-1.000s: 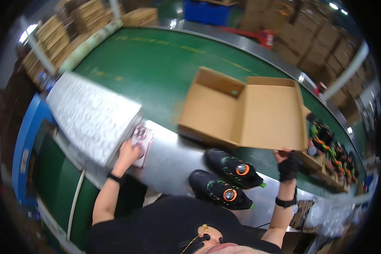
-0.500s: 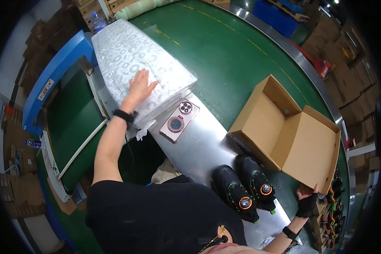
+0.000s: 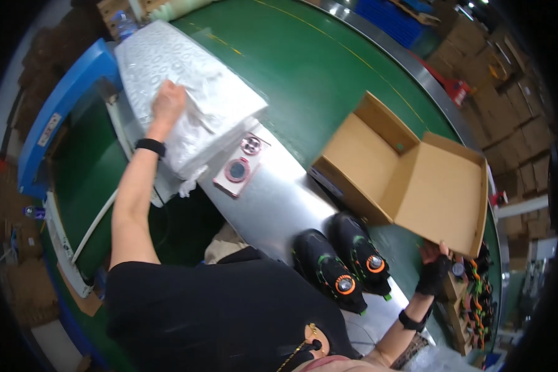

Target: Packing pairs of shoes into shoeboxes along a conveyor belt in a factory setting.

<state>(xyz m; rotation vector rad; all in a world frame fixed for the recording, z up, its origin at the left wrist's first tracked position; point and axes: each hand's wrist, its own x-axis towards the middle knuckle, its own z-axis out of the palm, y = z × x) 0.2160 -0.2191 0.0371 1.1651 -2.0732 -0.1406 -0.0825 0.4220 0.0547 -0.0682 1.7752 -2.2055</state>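
A tall stack of thin, whitish patterned wrapping sheets [image 3: 161, 53] stands at the upper left. My left hand [image 3: 169, 104] is closed on the top sheet, which creases and bunches beside the fingers. At the right, an open brown cardboard shoebox [image 3: 363, 155] has its lid folded out toward me. My right hand [image 3: 434, 263], in a black fingerless glove, grips the near edge of that lid [image 3: 446, 192]; the lid hides part of the fingers. Between my arms sit a black shoe [image 3: 325, 266] and its mate [image 3: 361, 251], both with orange-ringed dials.
A phone [image 3: 240, 167] in a pink-edged case lies on the metal ledge [image 3: 279, 198]. Beyond it runs a green conveyor belt [image 3: 291, 80]. A blue-framed machine [image 3: 65, 118] stands left, and several more shoes [image 3: 477, 297] are on a rack at right.
My left hand has gone from spread flat on the stack to closed, crumpling the top sheet. The right hand keeps hold of the box lid. The whole view has shifted slightly.
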